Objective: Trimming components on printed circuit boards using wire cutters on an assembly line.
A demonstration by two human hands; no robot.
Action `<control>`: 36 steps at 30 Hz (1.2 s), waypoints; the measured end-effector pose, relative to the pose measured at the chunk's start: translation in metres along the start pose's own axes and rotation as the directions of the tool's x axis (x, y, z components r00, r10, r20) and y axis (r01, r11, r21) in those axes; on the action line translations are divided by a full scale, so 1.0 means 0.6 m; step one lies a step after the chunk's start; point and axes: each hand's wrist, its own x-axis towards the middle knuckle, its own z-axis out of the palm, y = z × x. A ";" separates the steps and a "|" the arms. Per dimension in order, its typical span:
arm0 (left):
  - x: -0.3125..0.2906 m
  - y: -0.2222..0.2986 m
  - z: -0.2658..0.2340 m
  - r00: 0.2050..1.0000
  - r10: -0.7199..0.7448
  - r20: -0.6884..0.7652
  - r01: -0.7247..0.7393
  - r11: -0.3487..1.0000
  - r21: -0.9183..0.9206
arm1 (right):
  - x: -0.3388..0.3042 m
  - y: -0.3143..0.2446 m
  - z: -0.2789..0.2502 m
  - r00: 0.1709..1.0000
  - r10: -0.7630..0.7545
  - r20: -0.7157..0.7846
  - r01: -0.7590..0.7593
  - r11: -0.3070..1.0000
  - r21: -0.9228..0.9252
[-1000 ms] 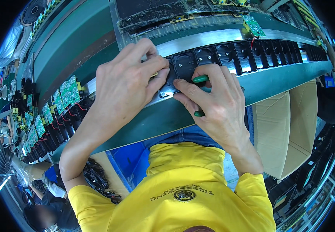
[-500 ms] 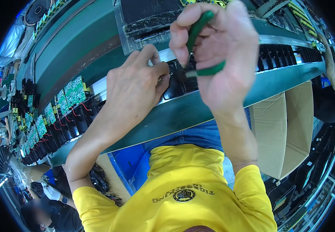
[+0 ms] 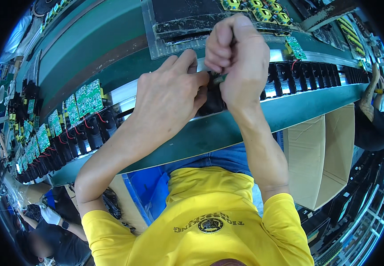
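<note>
Looks bright and cool, with a bluish cast toward the rim. Spreads fairly evenly, apparently from above, over the yellow shirt (image 3: 218,195) and the cardboard box (image 3: 305,159). Glares white along the metal rail (image 3: 125,96). Sinks into deep shadow between the left hand (image 3: 172,88) and the right hand (image 3: 240,62), hiding detail there. Blurs slightly at the right hand. Bends the green bench (image 3: 183,144) into a curve, stretches and softens the co-worker (image 3: 61,237) at lower left, fades to black corners.
</note>
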 end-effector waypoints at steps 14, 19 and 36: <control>0.088 -0.006 -0.103 0.819 0.042 0.572 -0.025 0.999 -0.038 | -0.131 -0.126 -0.015 0.907 -0.005 0.420 0.412 0.208 -0.887; 0.101 -0.012 -0.070 0.963 0.040 0.267 -0.034 0.999 -0.029 | -0.153 -0.097 -0.047 0.875 0.128 0.468 0.485 -0.218 -0.847; -0.145 -0.074 -0.134 0.993 -0.074 0.095 0.056 0.983 0.175 | -0.155 -0.186 -0.117 0.963 -0.201 0.180 0.202 0.095 -0.975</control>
